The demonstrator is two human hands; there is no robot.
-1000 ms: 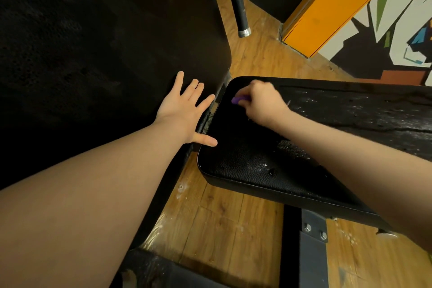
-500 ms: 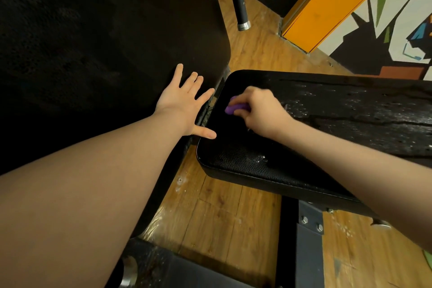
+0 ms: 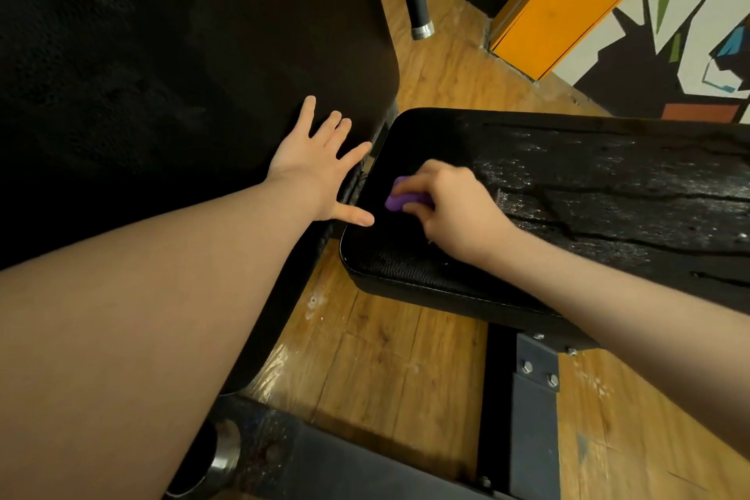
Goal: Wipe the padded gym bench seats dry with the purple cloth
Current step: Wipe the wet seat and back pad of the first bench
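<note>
Purple cloth (image 3: 406, 201) bunched in right hand (image 3: 454, 207) grip, fingers curled tight, on padded seat (image 3: 406, 272); left hand (image 3: 320, 162) flat, empty; risk: small wad smearing droplets beyond grip, not drying.

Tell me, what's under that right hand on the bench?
A bunched purple cloth pokes out from the right hand, gripped against the black padded seat. Most of the cloth is hidden beneath the fingers, so I can't tell how large it is.

Most of the cloth (image 3: 406, 201) is hidden inside the right hand (image 3: 454, 211); the seat (image 3: 608, 191) runs off the right edge.
</note>
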